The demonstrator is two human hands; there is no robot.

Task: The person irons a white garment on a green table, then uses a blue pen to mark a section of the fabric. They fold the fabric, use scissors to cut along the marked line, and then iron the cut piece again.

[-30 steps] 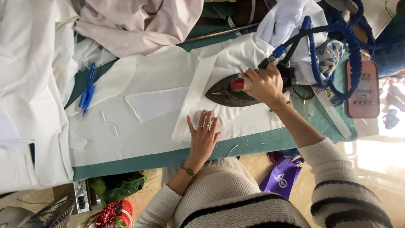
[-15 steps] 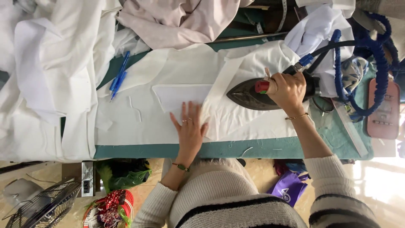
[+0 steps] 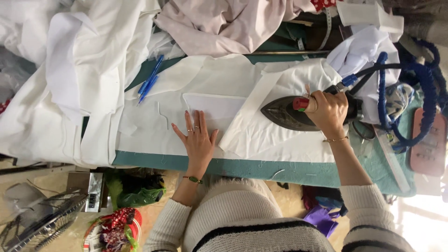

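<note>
My right hand grips the handle of a dark iron, whose soleplate rests on a folded strip of white cloth on the green ironing table. My left hand lies flat, fingers spread, on the white fabric just left of that strip. Its fingertips touch the lower edge of a small pale fabric piece. The iron's tip points left toward my left hand, a short gap apart.
Two blue pens lie at the table's far left. Heaped white cloth hangs off the left end, pink cloth lies at the back. A blue coiled cord and a pink pad sit at the right. Bags and a wire basket stand on the floor.
The view has shifted so the table sits further right. My left hand slid left off the folded strip onto the flat fabric. The iron stays in my right hand on the strip.
</note>
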